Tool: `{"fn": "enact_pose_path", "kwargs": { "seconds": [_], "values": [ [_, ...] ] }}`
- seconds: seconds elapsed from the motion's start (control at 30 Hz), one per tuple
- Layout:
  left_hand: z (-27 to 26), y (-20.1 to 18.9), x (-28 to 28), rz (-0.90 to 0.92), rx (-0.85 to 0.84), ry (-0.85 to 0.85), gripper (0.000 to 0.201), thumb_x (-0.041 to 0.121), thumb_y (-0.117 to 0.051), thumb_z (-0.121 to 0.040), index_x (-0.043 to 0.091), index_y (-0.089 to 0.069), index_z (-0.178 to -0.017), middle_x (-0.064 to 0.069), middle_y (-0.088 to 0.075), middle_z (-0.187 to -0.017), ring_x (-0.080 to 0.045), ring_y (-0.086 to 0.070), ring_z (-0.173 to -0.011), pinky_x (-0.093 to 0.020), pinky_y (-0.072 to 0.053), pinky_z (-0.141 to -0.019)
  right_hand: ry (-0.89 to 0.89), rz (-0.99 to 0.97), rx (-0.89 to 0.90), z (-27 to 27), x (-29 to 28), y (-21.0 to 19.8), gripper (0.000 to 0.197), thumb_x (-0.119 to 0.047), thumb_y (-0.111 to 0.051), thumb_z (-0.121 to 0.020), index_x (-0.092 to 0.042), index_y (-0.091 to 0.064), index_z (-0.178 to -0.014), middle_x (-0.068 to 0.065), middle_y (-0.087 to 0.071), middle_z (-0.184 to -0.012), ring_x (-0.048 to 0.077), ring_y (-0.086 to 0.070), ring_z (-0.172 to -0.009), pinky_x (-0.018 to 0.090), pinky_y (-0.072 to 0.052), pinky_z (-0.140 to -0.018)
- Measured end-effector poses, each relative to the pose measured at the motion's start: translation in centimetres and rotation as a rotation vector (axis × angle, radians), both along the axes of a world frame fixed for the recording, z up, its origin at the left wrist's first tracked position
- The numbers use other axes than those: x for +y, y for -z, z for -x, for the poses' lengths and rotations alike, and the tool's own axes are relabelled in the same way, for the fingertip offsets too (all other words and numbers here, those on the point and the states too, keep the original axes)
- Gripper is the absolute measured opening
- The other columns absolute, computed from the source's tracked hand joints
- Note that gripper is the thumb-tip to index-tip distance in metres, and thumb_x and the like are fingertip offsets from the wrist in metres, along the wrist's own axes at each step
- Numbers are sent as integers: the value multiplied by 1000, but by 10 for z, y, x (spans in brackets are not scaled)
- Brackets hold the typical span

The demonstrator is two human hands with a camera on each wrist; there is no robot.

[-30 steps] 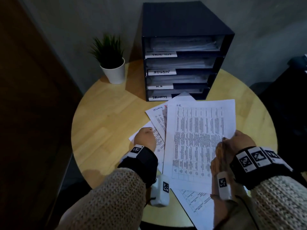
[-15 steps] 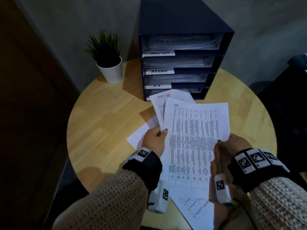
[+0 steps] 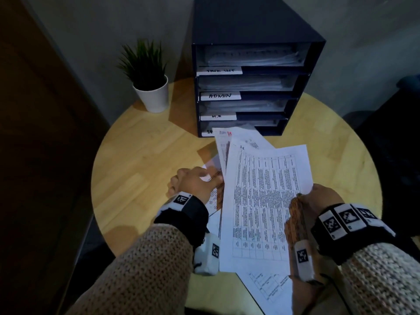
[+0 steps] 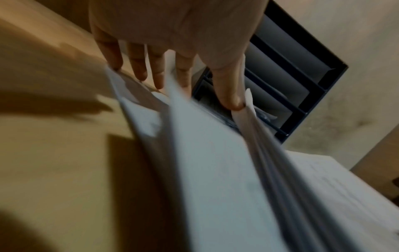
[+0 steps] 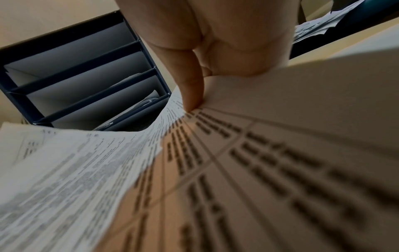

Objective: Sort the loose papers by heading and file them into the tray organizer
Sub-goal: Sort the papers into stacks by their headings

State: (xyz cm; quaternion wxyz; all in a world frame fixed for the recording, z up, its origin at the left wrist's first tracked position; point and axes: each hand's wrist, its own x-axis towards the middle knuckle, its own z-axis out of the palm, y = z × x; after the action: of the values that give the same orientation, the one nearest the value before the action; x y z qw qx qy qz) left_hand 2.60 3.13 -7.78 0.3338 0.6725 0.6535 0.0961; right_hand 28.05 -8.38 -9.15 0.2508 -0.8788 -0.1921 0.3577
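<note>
The dark tray organizer (image 3: 254, 21) stands at the back of the round table, its shelves labelled TASK LIST, ADMIN and H.R; a sheet hides most of the bottom label. My right hand (image 3: 318, 196) pinches the right edge of a table-printed sheet headed H.R (image 3: 263, 192), thumb (image 5: 192, 95) on top. My left hand (image 3: 197, 183) is at the left side of the papers, with sheets held between its thumb (image 4: 228, 95) and straight fingers (image 4: 138, 68). A sheet with a red mark (image 3: 223, 146) fans out behind the H.R sheet, reaching the organizer's foot.
A potted plant (image 3: 150, 83) stands left of the organizer. Another printed sheet (image 3: 270, 289) lies at the table's near edge under my right wrist. Bare wood (image 3: 141, 155) shows left of the papers. A dark seat (image 3: 397, 133) stands beyond the table's right rim.
My left hand picked the left-hand sheets up off the table and now has its fingers among them. The fanned papers now reach the organizer's bottom shelf. My right hand kept its pinch on the H.R sheet.
</note>
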Motion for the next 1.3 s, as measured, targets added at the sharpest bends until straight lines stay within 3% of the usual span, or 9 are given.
{"fn": "enact_pose_path", "kwargs": {
  "seconds": [0.13,0.33,0.43,0.5,0.6,0.87,1.03,1.23,1.3],
  "values": [
    [8,8,14,23,114,-11,73,66,-68,-64,35,-46,-126,0,-47,-128,-27,-41,-120,-31,-33,-90,-21,41,-54,5,1,-4,42,-11,-55,-91,-6,-50,-133,15,-55,-132,29,-54,-120,28,-45,-91],
    [10,6,15,139,-91,119,22,43,-64,-85,23,-63,-96,0,-63,-110,-22,-59,-93,-34,-47,-83,-135,194,-194,12,5,-19,44,-29,-47,-97,2,-45,-128,18,-50,-134,31,-49,-122,32,-39,-94],
    [8,-1,17,26,-58,75,24,31,-60,-90,18,-60,-110,-13,-55,-122,-32,-59,-97,-37,-49,-84,-192,245,-219,12,5,-16,46,-29,-48,-96,1,-43,-131,17,-50,-135,31,-50,-122,33,-40,-94],
    [17,-11,20,-40,-46,-15,27,23,-51,-96,15,-50,-121,-17,-56,-117,-32,-60,-84,-35,-50,-69,-200,253,-243,12,5,-18,49,-29,-47,-97,1,-39,-135,16,-48,-138,31,-48,-123,33,-40,-96],
    [40,-27,25,-166,-144,-191,10,15,-43,-97,20,-48,-104,-9,-56,-77,-22,-44,-52,-26,-33,-51,-211,273,-239,14,4,-21,50,-29,-46,-98,1,-38,-136,16,-46,-139,30,-47,-125,33,-39,-97],
    [71,-54,26,-430,-303,-392,31,1,-29,-90,14,-52,-105,-10,-51,-85,-25,-46,-72,-29,-34,-66,-83,204,-150,22,-1,-31,43,-24,-32,-103,-5,-33,-141,15,-38,-144,27,-44,-129,28,-38,-99],
    [77,-64,25,-507,-392,-586,29,6,-31,-95,15,-50,-115,-6,-51,-91,-24,-48,-78,-28,-33,-67,-36,36,-49,14,-3,-13,41,-5,-52,-92,-4,-48,-133,17,-53,-133,30,-53,-121,21,-44,-70],
    [82,-68,31,-539,-526,-750,33,9,-38,-96,12,-49,-126,-10,-58,-113,-20,-54,-96,-15,-33,-67,-48,70,-55,10,1,-4,40,-10,-52,-93,-6,-51,-132,14,-54,-132,28,-55,-118,22,-49,-71],
    [77,-66,34,-489,-529,-728,32,10,-42,-96,12,-49,-127,-11,-59,-116,-22,-55,-99,-17,-33,-69,-88,139,-135,10,1,-7,38,-22,-45,-97,-4,-51,-131,13,-52,-134,28,-54,-118,28,-46,-87]
  ]
}}
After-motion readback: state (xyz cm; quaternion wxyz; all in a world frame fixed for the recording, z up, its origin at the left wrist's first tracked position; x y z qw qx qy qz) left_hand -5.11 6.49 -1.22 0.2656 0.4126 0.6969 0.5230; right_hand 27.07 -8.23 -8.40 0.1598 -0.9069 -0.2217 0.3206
